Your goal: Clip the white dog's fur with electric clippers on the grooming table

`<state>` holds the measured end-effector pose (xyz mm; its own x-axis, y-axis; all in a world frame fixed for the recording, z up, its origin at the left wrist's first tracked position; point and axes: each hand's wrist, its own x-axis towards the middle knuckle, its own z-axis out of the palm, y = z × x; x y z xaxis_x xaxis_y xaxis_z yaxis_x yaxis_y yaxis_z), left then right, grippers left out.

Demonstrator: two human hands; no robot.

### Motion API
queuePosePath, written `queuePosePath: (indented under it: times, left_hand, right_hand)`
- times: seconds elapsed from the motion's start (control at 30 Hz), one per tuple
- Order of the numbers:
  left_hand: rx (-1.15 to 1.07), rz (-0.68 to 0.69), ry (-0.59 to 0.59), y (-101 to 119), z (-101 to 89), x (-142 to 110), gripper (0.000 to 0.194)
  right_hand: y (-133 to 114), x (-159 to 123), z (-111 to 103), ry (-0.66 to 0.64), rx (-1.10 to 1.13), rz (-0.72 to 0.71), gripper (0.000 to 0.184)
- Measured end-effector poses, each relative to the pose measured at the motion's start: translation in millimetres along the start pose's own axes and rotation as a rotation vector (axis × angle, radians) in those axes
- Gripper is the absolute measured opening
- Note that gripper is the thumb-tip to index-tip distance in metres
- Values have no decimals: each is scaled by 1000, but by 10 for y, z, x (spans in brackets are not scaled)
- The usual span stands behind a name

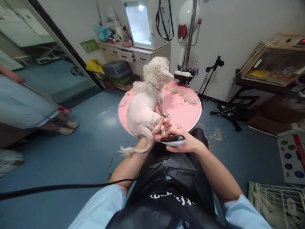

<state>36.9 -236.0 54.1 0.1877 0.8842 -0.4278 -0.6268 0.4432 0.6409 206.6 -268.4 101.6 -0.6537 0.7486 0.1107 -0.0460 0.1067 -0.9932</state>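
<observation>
A white dog sits on a round pink grooming table, facing away to the right. Its body is shorn short, while the head and neck keep curly fur. My left hand is closed around the dog's hind leg near the table's front edge, and the tail drapes over my left forearm. Close beside it, my right hand grips a black and white hair clipper, its head pointing left at the held leg. Whether the blade touches the fur I cannot tell.
Fur clumps lie on the table and floor. A metal post rises behind the table. Another person in a light blue gown stands at left. A wire crate stands low right; a black hose crosses at lower left.
</observation>
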Motion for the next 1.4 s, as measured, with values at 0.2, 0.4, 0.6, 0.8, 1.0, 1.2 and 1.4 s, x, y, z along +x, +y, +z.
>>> queuePosePath:
  times: [0.2, 0.4, 0.6, 0.8, 1.0, 1.2, 1.4]
  left_hand:
    - [-102, -48, 187, 107, 143, -58, 32]
    - [-146, -36, 169, 116, 237, -62, 36]
    - [-187, -31, 215, 120, 317, -75, 38]
    - [-207, -21, 185, 101, 246, -28, 36]
    - [-222, -23, 232, 109, 283, -55, 38]
    - [-216, -8, 219, 94, 265, -33, 38]
    - [-302, -55, 177, 141, 267, -69, 37]
  right_hand:
    - [514, -509, 126, 664, 246, 96, 42]
    - [821, -639, 506, 832, 224, -178, 47]
    - [900, -513, 617, 840, 216, -325, 63]
    - [903, -480, 639, 861, 127, -364, 60]
    - [884, -459, 637, 865, 59, -414, 56]
    - [971, -411, 651, 853, -24, -437, 55]
    - [947, -448, 567, 595, -124, -499, 43]
